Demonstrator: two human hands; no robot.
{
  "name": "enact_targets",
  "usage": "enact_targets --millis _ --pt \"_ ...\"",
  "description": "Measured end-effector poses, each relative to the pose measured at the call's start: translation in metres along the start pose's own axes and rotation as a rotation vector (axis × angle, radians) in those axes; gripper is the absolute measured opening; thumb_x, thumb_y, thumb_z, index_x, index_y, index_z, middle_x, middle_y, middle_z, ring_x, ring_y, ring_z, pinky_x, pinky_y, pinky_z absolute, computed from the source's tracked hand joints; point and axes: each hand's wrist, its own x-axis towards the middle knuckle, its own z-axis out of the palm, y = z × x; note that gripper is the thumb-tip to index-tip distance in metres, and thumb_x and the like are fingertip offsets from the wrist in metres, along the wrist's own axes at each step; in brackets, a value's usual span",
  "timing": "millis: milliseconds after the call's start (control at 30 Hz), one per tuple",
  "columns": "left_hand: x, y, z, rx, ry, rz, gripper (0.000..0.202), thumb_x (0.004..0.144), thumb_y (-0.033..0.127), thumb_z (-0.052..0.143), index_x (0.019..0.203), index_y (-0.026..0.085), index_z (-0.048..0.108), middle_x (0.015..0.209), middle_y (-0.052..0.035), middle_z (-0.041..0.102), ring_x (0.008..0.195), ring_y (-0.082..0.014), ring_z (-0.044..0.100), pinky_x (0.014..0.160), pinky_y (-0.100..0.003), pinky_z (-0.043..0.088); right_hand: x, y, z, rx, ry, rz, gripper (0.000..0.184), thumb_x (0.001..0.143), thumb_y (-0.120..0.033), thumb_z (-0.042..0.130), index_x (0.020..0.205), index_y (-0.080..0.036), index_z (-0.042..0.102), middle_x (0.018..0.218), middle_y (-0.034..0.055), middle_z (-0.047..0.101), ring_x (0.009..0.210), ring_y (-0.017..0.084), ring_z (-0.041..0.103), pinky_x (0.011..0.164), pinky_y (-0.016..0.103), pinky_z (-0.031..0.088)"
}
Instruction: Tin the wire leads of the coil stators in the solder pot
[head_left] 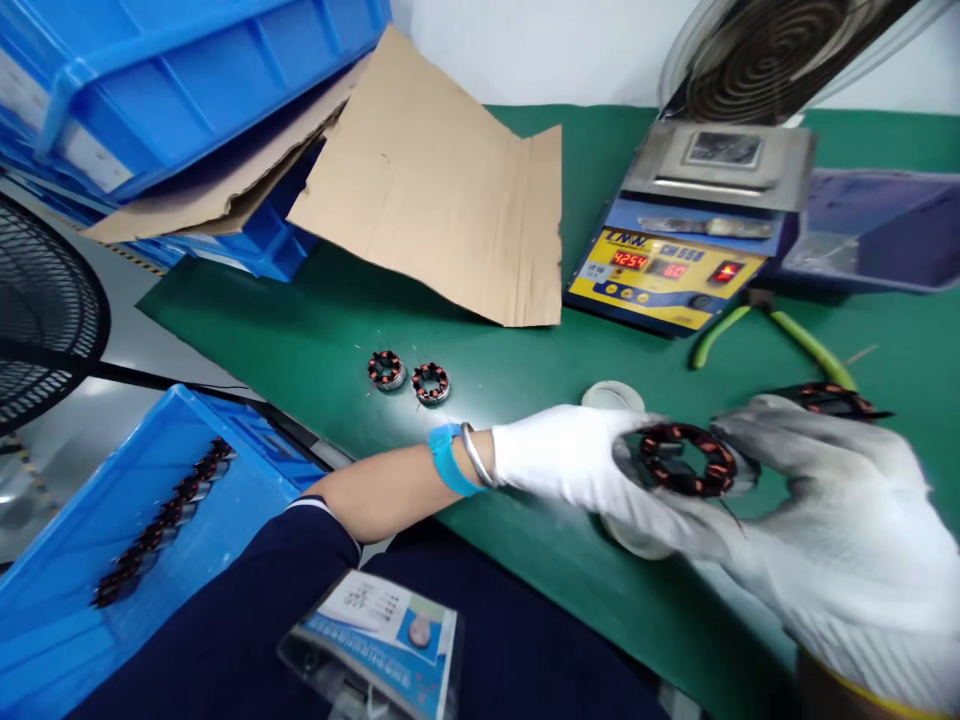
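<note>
A ring-shaped motor stator (pixel 726 470) with copper windings is held up between my two white-gloved hands over the green table. My left hand (pixel 585 460) wraps its fingers round the left side of the ring. On the other side, my right hand (pixel 840 490), smeared by motion, grips the stator's right edge with thumb and fingers. A round white container (pixel 611 395) sits beneath, partly hidden by my left hand. Just behind my right hand is another stator (pixel 832 398), partly covered. Two smaller-looking stators, a left one (pixel 386 370) and a right one (pixel 430 383), lie apart from my hands.
A yellow-and-blue solder pot unit (pixel 660 275) stands behind my hands, green-handled pliers (pixel 806 345) beside it. A purple bin (pixel 885 230) is at the right. Cardboard (pixel 450 190) leans near blue crates (pixel 187 80). A blue bin (pixel 67 640) at lower left holds rowed stators.
</note>
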Motion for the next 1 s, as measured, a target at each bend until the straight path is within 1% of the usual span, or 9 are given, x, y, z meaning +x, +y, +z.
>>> enact_targets --millis 100,167,267,333,400,467,533,733,1000 --pt "-0.002 -0.001 -0.002 0.311 -0.113 0.064 0.024 0.063 0.015 0.081 0.053 0.018 0.060 0.054 0.0011 0.057 0.060 -0.0143 0.061 0.051 -0.019 0.045 -0.004 0.000 0.001 -0.032 -0.002 0.105 0.039 0.081 -0.057 0.057 0.089 -0.019 0.061 0.096 0.0130 0.068 0.083 0.025 0.067 0.071 0.038 0.056" --pt "-0.004 0.002 -0.008 0.445 -0.244 0.034 0.022 0.076 0.027 0.073 0.059 0.018 0.062 0.053 0.0011 0.057 0.047 -0.0104 0.053 0.044 -0.020 0.041 -0.008 -0.003 -0.001 0.009 -0.006 0.184 0.041 0.081 -0.057 0.059 0.096 -0.019 0.063 0.097 0.0101 0.069 0.083 0.023 0.067 0.073 0.035 0.057" --pt "-0.006 0.015 -0.021 0.338 -0.351 0.011 0.019 0.080 0.033 0.067 0.072 0.017 0.064 0.054 0.0015 0.060 0.041 -0.0088 0.051 0.042 -0.020 0.042 -0.009 -0.005 -0.005 0.044 0.050 0.236 0.037 0.078 -0.053 0.065 0.096 -0.020 0.063 0.094 0.0076 0.069 0.081 0.021 0.067 0.077 0.033 0.057" --pt "-0.002 0.020 -0.027 0.182 -0.199 0.091 0.020 0.082 0.033 0.062 0.072 0.016 0.062 0.050 0.0026 0.058 0.038 -0.0077 0.050 0.040 -0.018 0.040 -0.007 -0.002 -0.006 0.022 0.046 0.230 0.034 0.079 -0.051 0.064 0.092 -0.020 0.062 0.093 0.0087 0.068 0.082 0.022 0.067 0.078 0.034 0.056" --pt "0.007 0.018 -0.028 0.006 0.055 0.196 0.023 0.086 0.034 0.058 0.072 0.016 0.058 0.048 0.0035 0.055 0.036 -0.0065 0.049 0.037 -0.016 0.034 -0.005 0.004 -0.004 -0.054 0.010 0.212 0.032 0.079 -0.050 0.062 0.089 -0.019 0.060 0.091 0.0097 0.068 0.081 0.023 0.067 0.077 0.035 0.056" --pt "0.019 0.010 -0.027 -0.127 0.257 0.265 0.025 0.088 0.036 0.055 0.073 0.016 0.056 0.050 0.0037 0.055 0.037 -0.0061 0.050 0.036 -0.016 0.029 -0.004 0.011 0.002 -0.203 -0.012 0.221 0.035 0.080 -0.050 0.061 0.097 -0.018 0.061 0.096 0.0114 0.068 0.085 0.025 0.067 0.072 0.034 0.055" --pt "0.031 -0.001 -0.024 -0.185 0.354 0.285 0.024 0.089 0.035 0.055 0.076 0.015 0.055 0.053 0.0033 0.057 0.038 -0.0060 0.052 0.036 -0.016 0.027 -0.006 0.016 0.010 -0.353 -0.024 0.215 0.043 0.082 -0.048 0.059 0.111 -0.016 0.060 0.107 0.0133 0.067 0.089 0.026 0.067 0.065 0.033 0.052" --pt "0.047 -0.015 -0.025 -0.210 0.400 0.271 0.017 0.090 0.026 0.054 0.077 0.016 0.053 0.056 0.0040 0.059 0.039 -0.0049 0.051 0.040 -0.016 0.031 -0.004 0.018 0.023 -0.478 -0.247 0.111 0.037 0.085 -0.042 0.055 0.114 -0.019 0.061 0.106 0.0086 0.065 0.073 0.023 0.062 0.054 0.033 0.046" --pt "0.049 -0.014 -0.029 -0.204 0.409 0.210 0.014 0.091 0.028 0.056 0.084 0.016 0.056 0.062 0.0032 0.062 0.042 -0.0042 0.051 0.044 -0.015 0.035 0.007 0.018 0.020 -0.462 -0.493 0.184 0.044 0.089 -0.049 0.046 0.126 -0.028 0.054 0.116 0.0077 0.061 0.078 0.023 0.061 0.053 0.033 0.043"
